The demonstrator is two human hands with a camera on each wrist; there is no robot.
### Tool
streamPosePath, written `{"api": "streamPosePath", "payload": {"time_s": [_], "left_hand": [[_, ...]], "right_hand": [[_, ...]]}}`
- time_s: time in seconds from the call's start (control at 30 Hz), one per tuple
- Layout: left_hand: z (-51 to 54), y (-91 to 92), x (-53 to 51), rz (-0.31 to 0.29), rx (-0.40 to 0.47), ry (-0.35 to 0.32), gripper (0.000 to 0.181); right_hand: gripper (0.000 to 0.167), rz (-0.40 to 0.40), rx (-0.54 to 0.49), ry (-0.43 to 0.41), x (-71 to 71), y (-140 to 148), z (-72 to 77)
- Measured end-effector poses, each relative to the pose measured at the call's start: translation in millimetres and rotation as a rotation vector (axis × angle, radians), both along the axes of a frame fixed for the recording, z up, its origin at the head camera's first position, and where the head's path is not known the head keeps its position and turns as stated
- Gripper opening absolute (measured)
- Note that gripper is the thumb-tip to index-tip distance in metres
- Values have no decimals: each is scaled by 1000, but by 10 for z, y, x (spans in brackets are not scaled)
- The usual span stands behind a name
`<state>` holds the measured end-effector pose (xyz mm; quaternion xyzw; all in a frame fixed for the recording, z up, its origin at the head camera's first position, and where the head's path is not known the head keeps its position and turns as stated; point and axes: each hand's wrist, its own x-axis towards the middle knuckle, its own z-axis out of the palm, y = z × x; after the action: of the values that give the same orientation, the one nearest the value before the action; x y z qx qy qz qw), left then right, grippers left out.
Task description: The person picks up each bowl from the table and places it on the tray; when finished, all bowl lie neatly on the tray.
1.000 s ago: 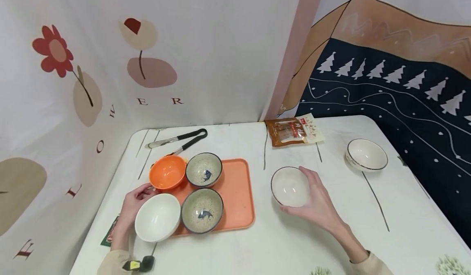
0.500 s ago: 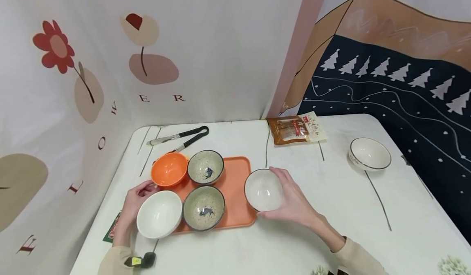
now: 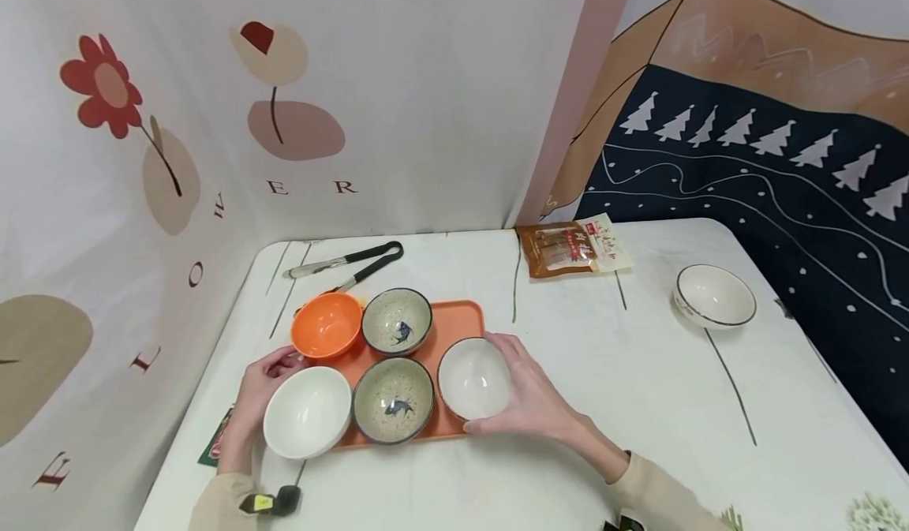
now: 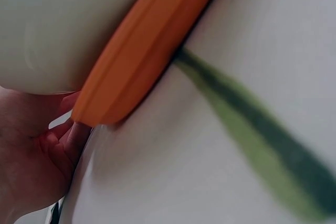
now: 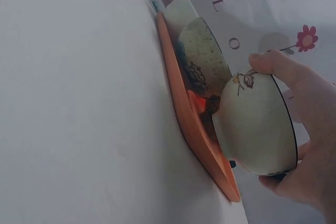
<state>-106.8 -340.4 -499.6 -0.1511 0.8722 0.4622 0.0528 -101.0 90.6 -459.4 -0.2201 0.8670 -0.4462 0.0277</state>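
Note:
With fingers and thumb spread round its sides, my right hand grips a white dark-rimmed bowl over the right part of the orange tray. The right wrist view shows that bowl's outside, with a small flower print, close over the tray. My left hand holds the tray's left edge, between an orange bowl and a plain white bowl; its fingertips are partly hidden. Two speckled bowls with a blue fish, one at the back and one at the front, stand on the tray's middle.
Black-handled tongs lie behind the tray. A brown snack packet is at the table's back edge. Another dark-rimmed white bowl stands far right. A green packet lies partly behind the left forearm. Printed curtains hang behind the table.
My right hand has carried the white dark-rimmed bowl leftward, from the bare table to over the tray's right part. The left hand stays at the tray's edge.

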Motion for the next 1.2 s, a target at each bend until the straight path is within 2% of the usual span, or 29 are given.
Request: {"api": "streamPosePath", "payload": {"time_s": [0.07,0.23,0.4,0.63,0.77,1.03,1.2], "left_hand": [[-2,2,-2,2,0,-2,54],[0,-1,-10,1,5,-9,54],[7,-13,-17,-4,-1,13,51],[9,-7,-10,-2,-3,3,52],[-1,-8,-2,-6,4,-8,52],[14,-27,1,-14,45,20,52],[21,-16,-4,-1,60,-1,52]], "right_hand": [[118,9,4,-11,11,-29,-6],[119,21,19,21,11,-68,-26],[119,15,27,42,-16,-75,-53],[120,20,25,18,-46,-80,-80],[120,27,46,12,-58,-85,-92],[122,79,128,57,-118,-146,-54],[126,101,156,26,-145,-139,-35]]}}
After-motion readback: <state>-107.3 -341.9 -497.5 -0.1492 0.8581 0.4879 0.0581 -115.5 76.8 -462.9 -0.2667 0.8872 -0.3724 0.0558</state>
